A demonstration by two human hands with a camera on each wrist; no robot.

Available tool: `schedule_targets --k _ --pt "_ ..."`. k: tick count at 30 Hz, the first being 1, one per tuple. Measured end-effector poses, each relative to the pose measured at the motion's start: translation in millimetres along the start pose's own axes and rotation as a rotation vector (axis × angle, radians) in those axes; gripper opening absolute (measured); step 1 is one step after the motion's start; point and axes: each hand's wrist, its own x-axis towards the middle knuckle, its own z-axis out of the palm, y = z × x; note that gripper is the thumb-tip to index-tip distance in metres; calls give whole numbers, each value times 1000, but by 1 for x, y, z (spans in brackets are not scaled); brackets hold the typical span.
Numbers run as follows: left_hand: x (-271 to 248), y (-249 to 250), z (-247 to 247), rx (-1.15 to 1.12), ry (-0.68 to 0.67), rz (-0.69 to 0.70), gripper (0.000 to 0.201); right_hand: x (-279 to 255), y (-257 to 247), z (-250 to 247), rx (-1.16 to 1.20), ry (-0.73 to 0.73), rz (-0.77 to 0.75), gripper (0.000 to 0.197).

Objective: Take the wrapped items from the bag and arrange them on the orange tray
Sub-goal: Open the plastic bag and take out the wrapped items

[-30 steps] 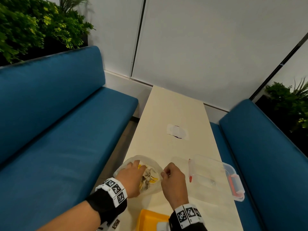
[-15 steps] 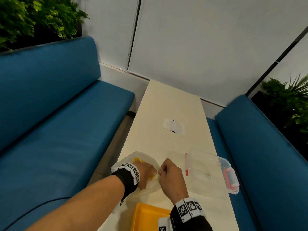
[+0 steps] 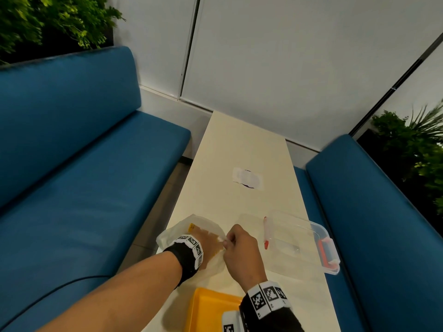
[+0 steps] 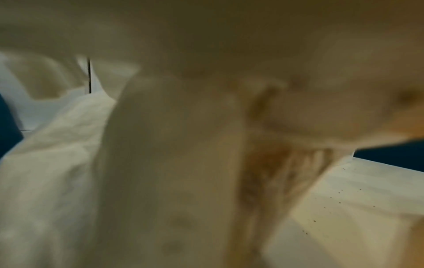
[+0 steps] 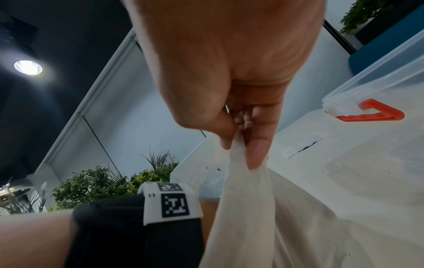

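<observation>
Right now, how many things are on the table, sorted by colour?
White: 2, the bag and the paper label
Orange: 1, the tray
Clear with red clips: 1, the plastic box
Total: 4. The wrapped items inside the bag are too hidden to count.

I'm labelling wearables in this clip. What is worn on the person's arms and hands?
Both forearms are bare, with no sleeves or gloves. Each wrist carries a black band topped with white blocks printed with black square fiducial markers. The right hand shows no rings in the right wrist view.
</observation>
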Motion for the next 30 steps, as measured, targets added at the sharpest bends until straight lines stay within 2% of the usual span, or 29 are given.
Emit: schedule_targets --k 6,11,15,19,21,24,28,30 --pt "2 1 11 -42 6 -55 37 -2 0 4 -3 1 25 16" --pt "5 1 20 -136 130 -59 35 0 1 1 9 40 36 15" --pt "10 -2 28 -345 231 -122 25 1 2 -1 24 50 35 15" --pt "1 -2 21 -481 225 -160 29 1 3 0 56 57 89 14" --pt "-1 0 14 -567 241 -153 26 2 4 -1 90 73 116 13" --pt "-9 -1 4 -680 173 -128 22 6 5 -4 178 112 160 12" --pt "-33 -6 -9 -584 156 -38 34 12 6 -8 334 139 215 11" --pt "-46 -7 -15 -554 243 3 32 15 6 -9 364 140 232 9"
